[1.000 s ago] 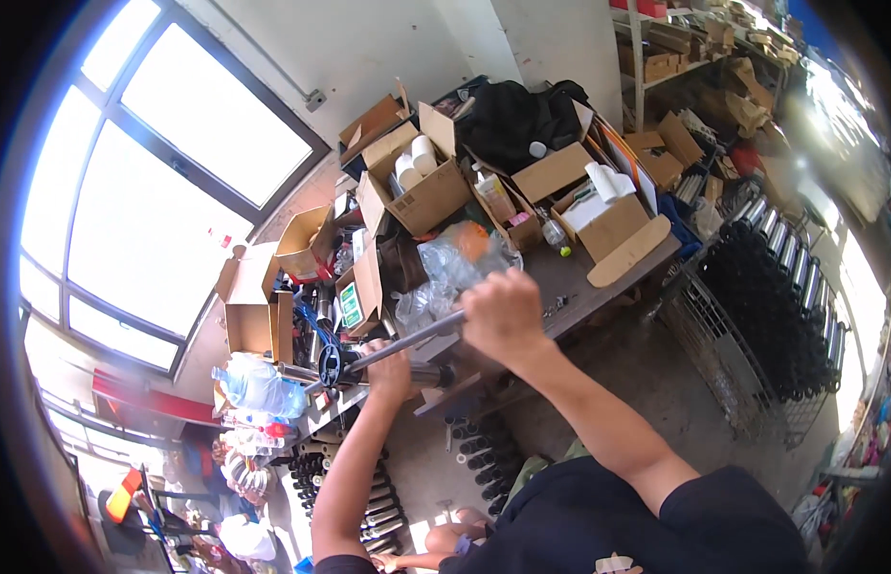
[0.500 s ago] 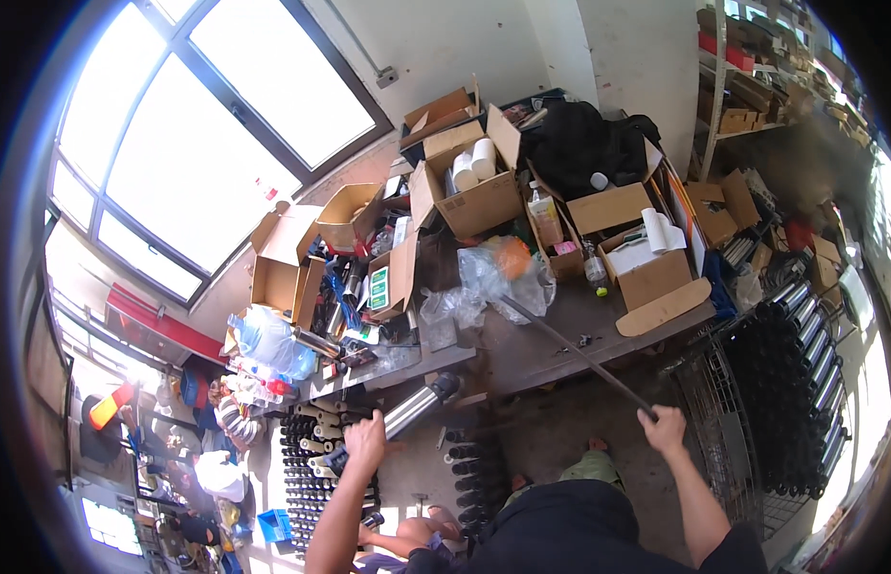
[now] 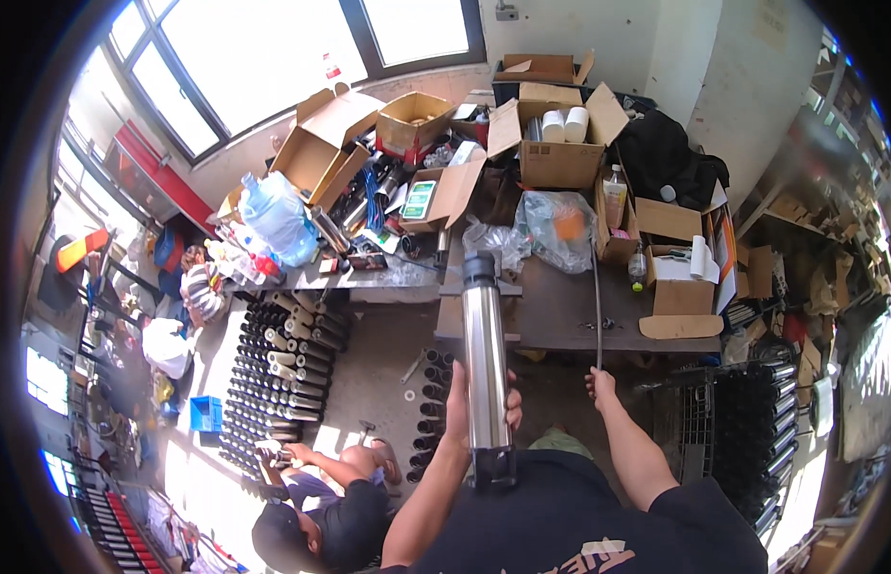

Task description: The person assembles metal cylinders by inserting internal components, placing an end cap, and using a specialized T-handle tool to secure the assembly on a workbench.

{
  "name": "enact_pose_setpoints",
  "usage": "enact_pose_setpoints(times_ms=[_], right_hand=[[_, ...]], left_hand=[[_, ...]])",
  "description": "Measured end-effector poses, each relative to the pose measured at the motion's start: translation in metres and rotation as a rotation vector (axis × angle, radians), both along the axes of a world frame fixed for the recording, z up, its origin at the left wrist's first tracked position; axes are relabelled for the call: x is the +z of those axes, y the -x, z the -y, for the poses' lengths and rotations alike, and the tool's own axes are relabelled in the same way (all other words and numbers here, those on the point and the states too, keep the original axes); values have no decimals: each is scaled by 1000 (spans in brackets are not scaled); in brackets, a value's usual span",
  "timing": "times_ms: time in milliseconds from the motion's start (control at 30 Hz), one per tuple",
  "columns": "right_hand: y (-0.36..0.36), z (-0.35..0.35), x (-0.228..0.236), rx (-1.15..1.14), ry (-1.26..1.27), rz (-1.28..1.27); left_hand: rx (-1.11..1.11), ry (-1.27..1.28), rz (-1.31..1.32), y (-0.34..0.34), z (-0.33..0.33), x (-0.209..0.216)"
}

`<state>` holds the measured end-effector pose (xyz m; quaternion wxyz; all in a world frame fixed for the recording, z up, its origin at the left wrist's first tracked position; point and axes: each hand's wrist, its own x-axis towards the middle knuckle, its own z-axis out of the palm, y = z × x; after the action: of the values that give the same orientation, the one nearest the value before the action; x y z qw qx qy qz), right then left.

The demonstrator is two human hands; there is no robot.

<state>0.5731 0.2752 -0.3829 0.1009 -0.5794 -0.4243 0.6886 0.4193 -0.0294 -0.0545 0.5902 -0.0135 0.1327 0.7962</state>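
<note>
My left hand [image 3: 455, 413] is wrapped round a shiny metal cylinder [image 3: 484, 354] with a black cap at its far end and a black fitting at its near end. It points away from me, in front of my chest. In my closed right hand [image 3: 601, 385] is the near end of a long thin dark rod [image 3: 600, 311]. The rod reaches over the front edge of the workbench [image 3: 551, 320], toward a clear plastic bag [image 3: 557, 234] with something orange inside.
Open cardboard boxes [image 3: 560, 165] and bottles crowd the bench. Black-ended cylinders stand in rows [image 3: 273, 383] on the floor at left, beside a blue crate [image 3: 205, 414]. A co-worker [image 3: 321, 517] sits low at the lower left. More cylinders [image 3: 757, 430] are stacked at right.
My view has turned and levelled. The metal cylinder has come from a slant at the left to in front of my chest. The rod, slanted before, now runs nearly straight away from me.
</note>
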Motion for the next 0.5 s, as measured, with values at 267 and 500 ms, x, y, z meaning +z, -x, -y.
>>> enact_pose_setpoints(times_ms=[267, 500], right_hand=[[-56, 50, 4, -66, -109, 91], [-234, 60, -128, 67, -430, 612]], left_hand=[[89, 330, -260, 34, -9, 67], [165, 458, -452, 53, -11, 96]])
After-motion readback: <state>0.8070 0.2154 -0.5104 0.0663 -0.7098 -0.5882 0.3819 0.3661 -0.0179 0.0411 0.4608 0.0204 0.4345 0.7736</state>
